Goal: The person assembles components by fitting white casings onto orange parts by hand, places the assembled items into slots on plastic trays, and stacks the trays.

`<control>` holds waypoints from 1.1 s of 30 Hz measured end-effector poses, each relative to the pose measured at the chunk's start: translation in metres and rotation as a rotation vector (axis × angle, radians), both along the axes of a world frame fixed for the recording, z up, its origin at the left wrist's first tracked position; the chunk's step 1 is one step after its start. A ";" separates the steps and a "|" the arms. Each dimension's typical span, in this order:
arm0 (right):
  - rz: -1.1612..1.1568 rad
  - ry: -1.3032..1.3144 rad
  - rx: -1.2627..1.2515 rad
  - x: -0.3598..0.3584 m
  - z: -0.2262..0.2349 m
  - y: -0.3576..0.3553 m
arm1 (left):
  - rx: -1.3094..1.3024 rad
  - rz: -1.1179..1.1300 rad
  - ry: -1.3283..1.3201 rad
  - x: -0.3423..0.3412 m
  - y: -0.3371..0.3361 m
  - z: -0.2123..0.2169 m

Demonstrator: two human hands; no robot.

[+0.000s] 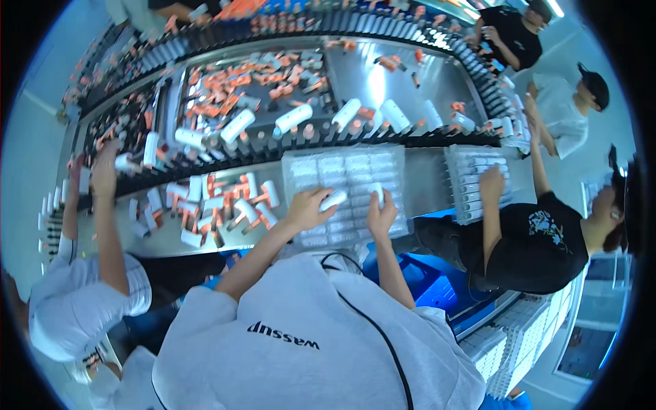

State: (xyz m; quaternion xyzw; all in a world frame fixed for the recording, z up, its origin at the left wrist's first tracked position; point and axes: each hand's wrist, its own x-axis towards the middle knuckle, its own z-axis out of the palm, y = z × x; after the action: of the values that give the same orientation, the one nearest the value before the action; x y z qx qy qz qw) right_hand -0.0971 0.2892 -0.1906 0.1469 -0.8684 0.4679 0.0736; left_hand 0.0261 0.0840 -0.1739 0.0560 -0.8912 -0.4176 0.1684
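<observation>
My left hand is closed around a white oblong casing, held above the left half of a translucent plastic tray. A slimmer white piece stands up between the fingers and thumb of my right hand, over the tray's right half. Rows of oblong compartments fill the tray; blur hides which of them hold parts. Left of it, a loose pile of white-and-orange parts lies on the metal bench.
Beyond the tray runs a curved conveyor carrying white casings. Orange parts lie heaped on the table inside it. A co-worker's hand is over another tray at right; another co-worker's hands reach the line at left.
</observation>
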 end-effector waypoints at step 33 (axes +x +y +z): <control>0.032 -0.158 -0.091 0.004 0.010 -0.004 | -1.004 -0.104 -1.101 -0.089 -0.527 0.060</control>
State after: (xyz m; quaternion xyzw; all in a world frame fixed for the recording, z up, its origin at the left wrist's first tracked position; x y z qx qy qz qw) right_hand -0.0932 0.2852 -0.1807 0.1197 -0.8469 0.5181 0.0038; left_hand -0.0633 -0.4433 -0.1142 0.1311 -0.9316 0.1206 -0.3169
